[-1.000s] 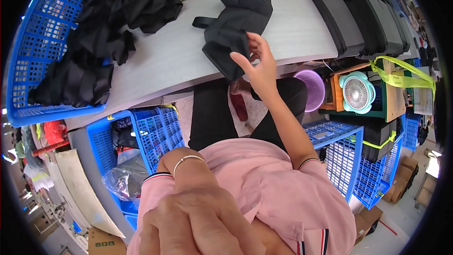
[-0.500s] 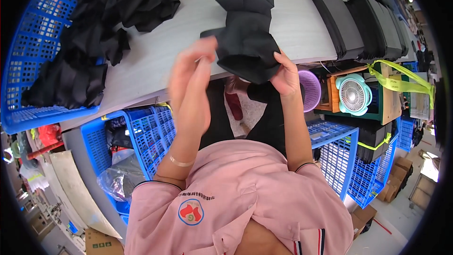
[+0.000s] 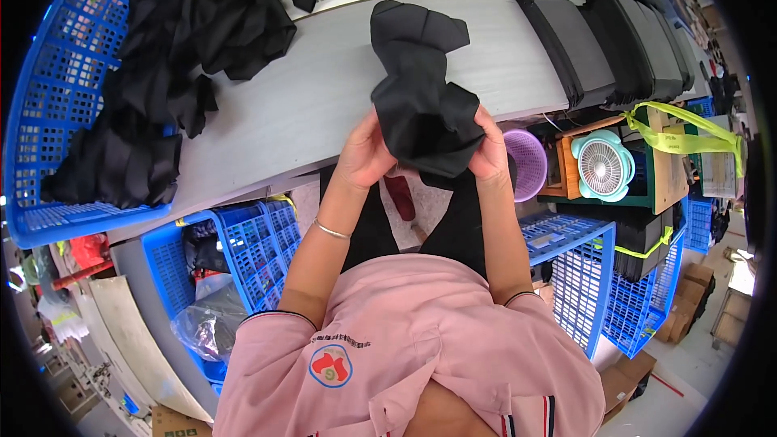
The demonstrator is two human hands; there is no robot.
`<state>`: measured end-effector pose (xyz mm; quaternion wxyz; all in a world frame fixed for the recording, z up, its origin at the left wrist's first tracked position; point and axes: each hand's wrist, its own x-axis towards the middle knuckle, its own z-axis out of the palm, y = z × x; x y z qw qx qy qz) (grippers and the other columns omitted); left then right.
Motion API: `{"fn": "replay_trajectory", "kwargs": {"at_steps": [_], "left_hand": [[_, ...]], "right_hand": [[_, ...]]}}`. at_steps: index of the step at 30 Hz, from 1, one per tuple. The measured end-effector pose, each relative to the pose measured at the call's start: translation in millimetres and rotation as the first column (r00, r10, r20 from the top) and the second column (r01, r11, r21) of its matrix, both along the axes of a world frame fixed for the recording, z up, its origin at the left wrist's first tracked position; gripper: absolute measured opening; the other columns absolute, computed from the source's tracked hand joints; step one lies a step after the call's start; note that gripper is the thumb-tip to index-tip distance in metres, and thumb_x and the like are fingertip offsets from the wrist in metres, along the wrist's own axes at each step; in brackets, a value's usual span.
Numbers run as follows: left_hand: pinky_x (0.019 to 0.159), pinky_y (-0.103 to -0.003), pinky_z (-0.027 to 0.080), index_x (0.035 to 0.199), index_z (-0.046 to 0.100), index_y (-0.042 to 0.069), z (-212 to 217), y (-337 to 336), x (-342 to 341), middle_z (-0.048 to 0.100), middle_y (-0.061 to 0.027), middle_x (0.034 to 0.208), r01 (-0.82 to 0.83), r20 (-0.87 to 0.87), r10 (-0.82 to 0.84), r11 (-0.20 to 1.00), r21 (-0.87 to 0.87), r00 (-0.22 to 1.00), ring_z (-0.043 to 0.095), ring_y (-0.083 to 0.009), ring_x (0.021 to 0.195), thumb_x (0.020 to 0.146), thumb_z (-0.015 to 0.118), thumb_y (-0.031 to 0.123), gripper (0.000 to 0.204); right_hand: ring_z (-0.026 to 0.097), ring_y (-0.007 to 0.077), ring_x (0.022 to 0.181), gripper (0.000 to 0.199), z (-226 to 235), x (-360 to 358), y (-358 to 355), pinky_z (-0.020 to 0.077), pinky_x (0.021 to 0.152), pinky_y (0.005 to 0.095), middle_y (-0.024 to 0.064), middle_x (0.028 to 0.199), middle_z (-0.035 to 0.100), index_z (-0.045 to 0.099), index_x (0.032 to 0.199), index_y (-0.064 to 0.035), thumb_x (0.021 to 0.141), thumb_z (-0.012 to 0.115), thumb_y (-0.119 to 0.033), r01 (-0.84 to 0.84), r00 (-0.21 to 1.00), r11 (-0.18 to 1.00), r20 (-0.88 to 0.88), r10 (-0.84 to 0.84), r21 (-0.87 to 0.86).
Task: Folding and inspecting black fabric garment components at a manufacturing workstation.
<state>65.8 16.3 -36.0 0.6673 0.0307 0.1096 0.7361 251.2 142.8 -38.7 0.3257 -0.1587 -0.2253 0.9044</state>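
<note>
Between my hands is a black fabric piece (image 3: pixel 429 113), its near end spread into a wide, open mouth and its narrower far end lying on the grey tabletop (image 3: pixel 267 105). My left hand (image 3: pixel 368 150) grips its left edge, the fingers partly hidden behind the cloth. At the opposite edge, my right hand (image 3: pixel 488 146) is closed on the fabric with the thumb on the outside. The near end hangs just past the table's front edge, above my lap.
Black cloth pieces (image 3: pixel 202 8) heap at the left, spilling from a blue basket (image 3: pixel 48 137). Flat stacks of black pieces (image 3: pixel 566 44) line the table's right side. Below stand a purple bin (image 3: pixel 526 163), a small teal fan (image 3: pixel 603 166) and blue crates (image 3: pixel 575 283).
My left hand, blurred and off the cloth before, has come down and taken hold of its left edge. The mouth of the fabric piece is now spread wider.
</note>
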Motion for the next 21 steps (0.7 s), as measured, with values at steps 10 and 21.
{"fn": "replay_trajectory", "kwargs": {"at_steps": [10, 21], "left_hand": [[0.096, -0.032, 0.053, 0.126, 0.058, -0.001, 13.2, 15.0, -1.6, 0.064, -0.0108, 0.123, 0.019, -0.272, 0.002, 0.997, 0.076, 0.962, 0.064, -0.0192, 0.109, 0.086, 0.07, 0.001, 0.041], [0.066, -0.019, 0.046, 0.11, 0.06, 0.0, 28.1, 20.4, 5.7, 0.056, -0.0014, 0.09, -0.72, -0.915, 0.231, 0.688, -0.086, 0.33, 0.056, -0.0055, 0.073, 0.087, 0.067, -0.003, 0.024]], "right_hand": [[0.066, 0.018, 0.098, 0.034, 7.3, 2.5, 1.5, 0.0522, 0.091, 0.0322, 0.0068, 0.111, 0.069, 0.063, 0.118, -0.0022, 0.086, 0.069, -0.01, 0.018, 0.991, 0.999, 0.135, -0.013, -0.035], [0.048, 0.0064, 0.054, 0.017, 23.2, -20.5, 5.1, 0.0389, 0.05, 0.0248, 0.0, 0.063, 0.055, 0.061, 0.099, 0.0007, 0.091, 0.067, -0.014, 0.04, 0.484, 0.686, 0.587, -0.649, 0.726]]}}
